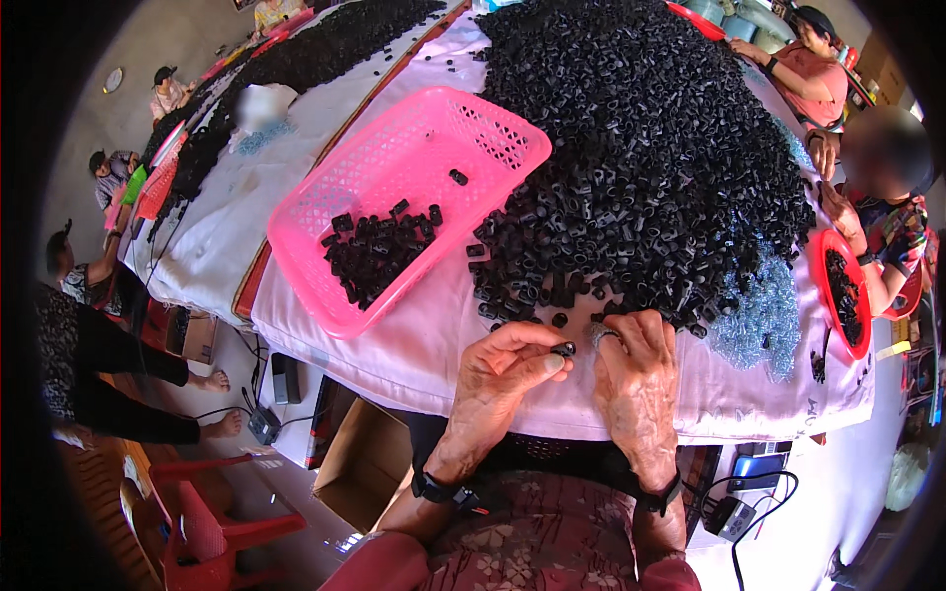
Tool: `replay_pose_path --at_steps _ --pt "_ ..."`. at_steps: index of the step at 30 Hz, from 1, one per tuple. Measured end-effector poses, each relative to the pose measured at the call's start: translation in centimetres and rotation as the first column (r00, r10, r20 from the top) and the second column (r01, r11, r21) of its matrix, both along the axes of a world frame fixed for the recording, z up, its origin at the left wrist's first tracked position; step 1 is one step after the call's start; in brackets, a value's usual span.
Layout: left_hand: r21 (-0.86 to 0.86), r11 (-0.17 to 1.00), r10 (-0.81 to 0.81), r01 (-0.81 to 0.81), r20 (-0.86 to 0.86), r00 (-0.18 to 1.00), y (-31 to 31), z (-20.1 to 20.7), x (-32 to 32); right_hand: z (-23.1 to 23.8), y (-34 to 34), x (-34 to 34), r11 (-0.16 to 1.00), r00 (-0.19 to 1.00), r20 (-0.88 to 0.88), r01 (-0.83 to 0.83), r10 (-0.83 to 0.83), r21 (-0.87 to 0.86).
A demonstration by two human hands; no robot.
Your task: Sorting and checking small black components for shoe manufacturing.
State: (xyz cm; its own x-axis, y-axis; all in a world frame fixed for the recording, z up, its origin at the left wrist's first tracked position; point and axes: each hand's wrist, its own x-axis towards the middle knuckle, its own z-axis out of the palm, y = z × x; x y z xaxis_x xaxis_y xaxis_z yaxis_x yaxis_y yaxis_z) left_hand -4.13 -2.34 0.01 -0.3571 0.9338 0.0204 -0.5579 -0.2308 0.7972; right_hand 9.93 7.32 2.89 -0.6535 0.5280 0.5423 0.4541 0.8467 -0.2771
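Note:
My left hand (503, 376) pinches a small black plastic piece (563, 349) between thumb and forefinger, just above the near edge of the white cloth. Close by on the right, my right hand (639, 369) has its fingers curled down at the front of a big heap of similar black pieces (641, 158). Whatever its fingertips hold, if anything, is hidden. A pink perforated plastic basket (296, 222) stands to the left, with a small batch of black pieces (379, 251) gathered in its near end.
Right of the heap lies a pile of tiny clear bluish pieces (764, 320). A red tray (863, 340) of dark pieces sits beside a co-worker (882, 231) at the right edge. Other people work along a second covered table (202, 236) at left. Below are a cardboard box (363, 453) and cables.

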Motion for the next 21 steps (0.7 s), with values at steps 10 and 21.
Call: replay_pose_path --at_steps 10,21 --pt "-0.022 0.996 -0.081 0.082 0.069 0.994 0.4 0.6 1.0 0.1 -1.3 2.9 0.470 0.705 -0.659 -0.503 -0.263 -0.725" --pt "-0.052 0.988 -0.143 0.145 0.041 0.989 1.1 0.6 2.2 -0.9 -1.7 3.7 0.498 0.631 -0.701 -0.513 -0.333 -0.699"
